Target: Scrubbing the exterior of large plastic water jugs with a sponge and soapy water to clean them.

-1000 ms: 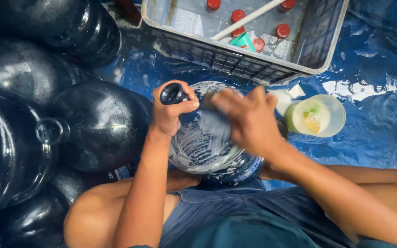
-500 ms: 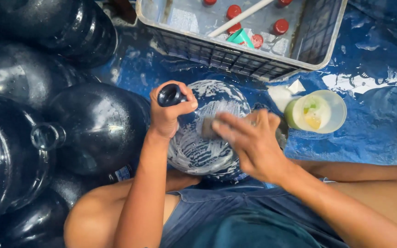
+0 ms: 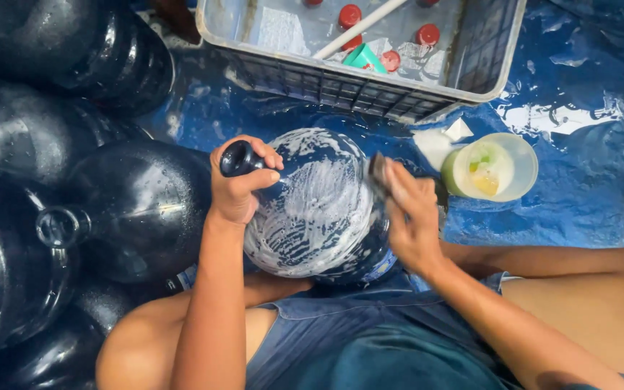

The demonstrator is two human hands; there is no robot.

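A large dark blue water jug (image 3: 312, 209) lies tilted between my knees, its side streaked with white soap foam. My left hand (image 3: 238, 184) grips the jug's neck just below its round mouth (image 3: 234, 157). My right hand (image 3: 413, 213) presses a dark scrubbing pad (image 3: 378, 173) against the jug's right flank. The pad is mostly hidden by my fingers.
Several other dark jugs (image 3: 131, 209) crowd the left side. A grey plastic crate (image 3: 370, 87) holding water, red caps (image 3: 350, 14) and a white stick sits ahead. A pale tub of yellow-green soap (image 3: 492, 167) stands at right on the wet blue tarp (image 3: 586, 180).
My right hand has slid with the pad from the jug's top down to its right flank. The left hand has kept its grip on the neck.
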